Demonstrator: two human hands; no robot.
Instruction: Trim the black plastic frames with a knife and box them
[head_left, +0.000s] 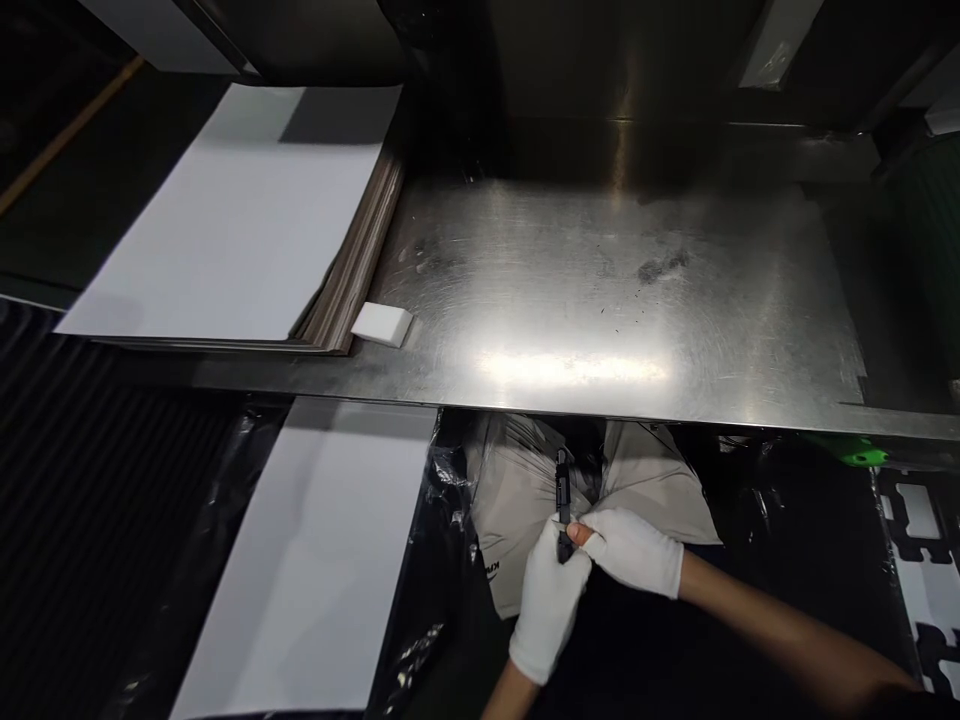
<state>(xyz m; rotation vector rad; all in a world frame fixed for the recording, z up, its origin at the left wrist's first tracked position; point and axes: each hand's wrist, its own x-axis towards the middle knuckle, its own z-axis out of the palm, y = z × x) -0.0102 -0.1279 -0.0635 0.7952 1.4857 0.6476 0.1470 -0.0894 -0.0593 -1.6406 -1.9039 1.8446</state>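
Below the table edge, over my lap, a narrow black plastic part (563, 490) stands roughly upright in my hands. My left hand (550, 597), in a white glove, has its fingers closed round the lower end of the part. From the right, my right hand (630, 552), also gloved in white but with a bare thumb tip, pinches at the part's lower half. The two hands touch or nearly touch there. What exactly the part is I cannot make out, and the gloves hide its lower section.
A scratched metal table (540, 290) spans the middle. On its left lies a thick stack of white-topped sheets (225, 220), with a white block (382, 324) beside it. A white sheet (315, 560) lies lower left. Black parts (911, 550) and a green object (862, 455) are at right.
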